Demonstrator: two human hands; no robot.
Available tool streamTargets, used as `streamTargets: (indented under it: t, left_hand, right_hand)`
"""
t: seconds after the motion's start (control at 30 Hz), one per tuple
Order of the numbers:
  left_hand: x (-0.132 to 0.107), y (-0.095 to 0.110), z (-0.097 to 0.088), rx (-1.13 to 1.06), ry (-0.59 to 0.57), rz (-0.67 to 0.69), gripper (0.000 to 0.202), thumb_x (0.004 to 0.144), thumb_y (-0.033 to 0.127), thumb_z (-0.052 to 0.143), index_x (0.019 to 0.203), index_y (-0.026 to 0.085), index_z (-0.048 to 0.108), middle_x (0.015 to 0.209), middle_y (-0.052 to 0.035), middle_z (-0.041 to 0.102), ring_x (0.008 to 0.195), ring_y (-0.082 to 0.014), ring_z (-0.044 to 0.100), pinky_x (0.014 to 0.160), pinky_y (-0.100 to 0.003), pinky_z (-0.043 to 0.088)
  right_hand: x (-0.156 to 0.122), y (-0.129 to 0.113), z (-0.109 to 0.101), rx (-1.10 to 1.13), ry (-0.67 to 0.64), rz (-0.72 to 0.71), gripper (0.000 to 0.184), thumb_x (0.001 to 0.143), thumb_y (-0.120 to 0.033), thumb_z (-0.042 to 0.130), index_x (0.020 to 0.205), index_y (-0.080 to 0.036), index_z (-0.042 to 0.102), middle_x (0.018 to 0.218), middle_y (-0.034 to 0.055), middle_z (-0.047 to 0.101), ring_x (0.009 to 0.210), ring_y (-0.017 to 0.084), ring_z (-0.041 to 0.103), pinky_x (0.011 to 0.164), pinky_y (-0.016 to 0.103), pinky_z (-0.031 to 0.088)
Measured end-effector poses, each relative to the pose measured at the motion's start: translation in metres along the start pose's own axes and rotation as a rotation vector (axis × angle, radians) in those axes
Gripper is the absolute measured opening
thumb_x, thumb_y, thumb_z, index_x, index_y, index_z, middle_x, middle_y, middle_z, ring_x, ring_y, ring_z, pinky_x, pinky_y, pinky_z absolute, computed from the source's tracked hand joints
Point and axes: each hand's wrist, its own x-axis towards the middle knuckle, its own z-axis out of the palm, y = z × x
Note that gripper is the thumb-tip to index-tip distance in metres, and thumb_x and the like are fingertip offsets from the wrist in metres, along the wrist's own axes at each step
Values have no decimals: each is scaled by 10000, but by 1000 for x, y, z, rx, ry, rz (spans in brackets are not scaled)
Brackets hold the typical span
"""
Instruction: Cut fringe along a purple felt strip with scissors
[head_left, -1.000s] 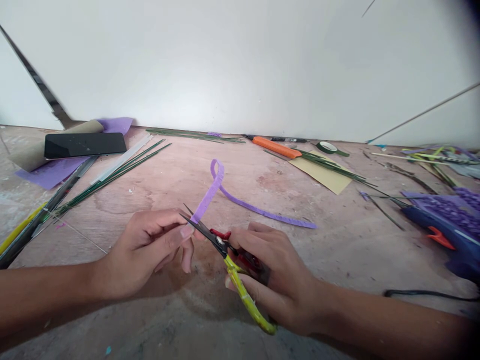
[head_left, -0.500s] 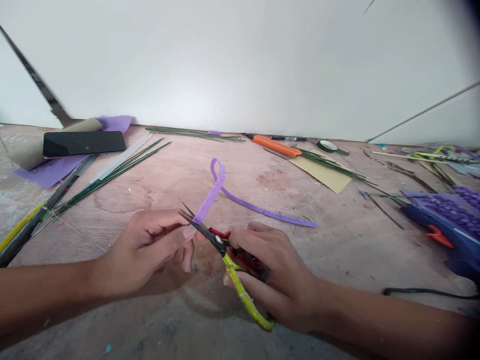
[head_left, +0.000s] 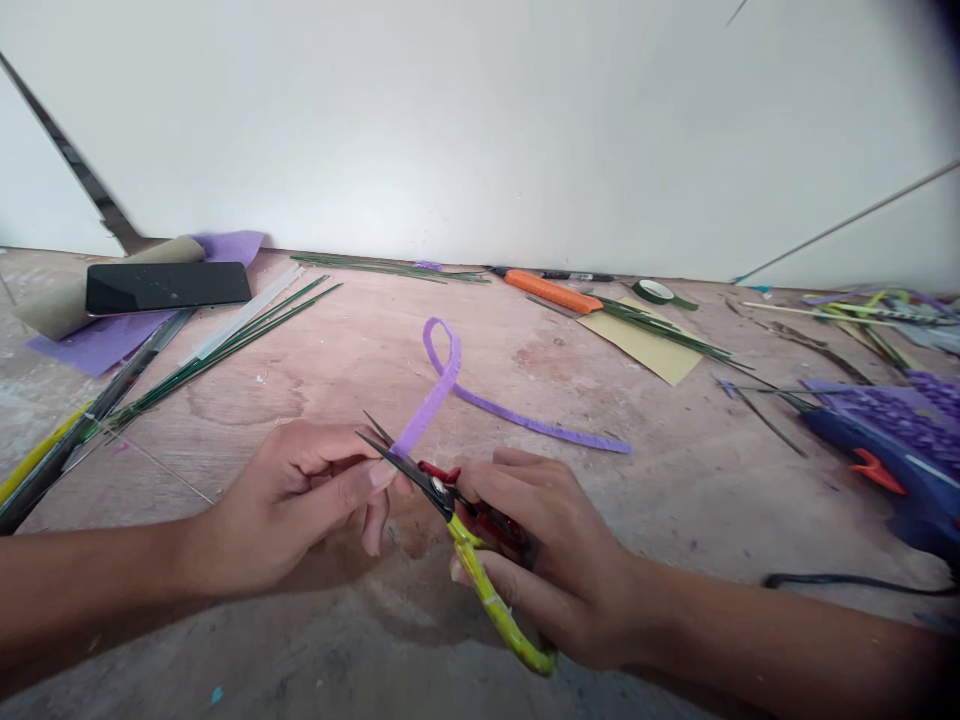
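Note:
My left hand (head_left: pixel 300 500) pinches the near end of a narrow purple paper strip (head_left: pixel 426 410) between thumb and forefinger. The strip rises into a loop, and its tail lies across the table to the right. Fine snips or wrinkles show along its edge. In my right hand (head_left: pixel 562 550) is a pair of scissors (head_left: pixel 484 590) with yellow-wrapped and red handles and dark blades. The blades stand slightly apart and cross the strip right beside my left fingertips. My left thumb hides the strip's very end.
A phone (head_left: pixel 169 287) lies on purple paper at the left, near green wires (head_left: pixel 232 345). At the back are an orange utility knife (head_left: pixel 551 290), a yellow card (head_left: pixel 652 345) and green tape (head_left: pixel 654 291). A blue glue gun (head_left: pixel 870 450) with a black cord (head_left: pixel 862 580) sits at the right.
The strip's loop has shifted slightly to the right, and its held end has moved a little right and down along the blades. The scissor handles have swung slightly down and right.

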Motion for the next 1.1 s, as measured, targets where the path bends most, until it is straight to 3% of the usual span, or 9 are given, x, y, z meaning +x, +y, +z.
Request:
streamTargets:
  t: [0.27,0.4,0.57,0.73,1.1]
  left_hand:
    - [0,-4,1,-141,-1,-96,334,974,309,508,724,134,643,564,18,622,414,-32,372,391,-150,249]
    - [0,-3,1,-136,31,-90,381,973,316,508,668,129,636,465,48,486,394,-34,349,389,-155,242]
    - [-1,-5,0,-113,99,-62,344,967,353,510,726,138,627,588,3,596,401,-43,370,373,-172,242]
    - [-3,-6,0,-46,72,-63,406,970,370,508,668,131,634,515,25,507,404,-39,372,389,-168,250]
    - [-1,-3,1,-30,72,-45,381,977,292,491,665,128,637,561,21,565,410,-27,386,396,-157,259]
  right_hand:
    - [-2,0,-1,-34,21,5,189,919,-243,497,738,-195,468,643,-28,491,576,132,375,593,275,257]
    - [0,0,0,-57,37,40,202,904,-262,515,727,-196,443,624,-34,461,570,128,376,583,276,256]
    - [0,-1,1,-83,9,65,216,860,-258,543,708,-199,401,616,-40,437,560,121,356,564,281,240]
    - [0,-2,1,-74,29,66,203,843,-248,551,718,-198,398,623,-38,433,569,122,364,557,273,236]
    - [-1,-1,1,-100,17,52,219,864,-260,560,724,-198,403,634,-38,448,575,124,362,572,275,242]
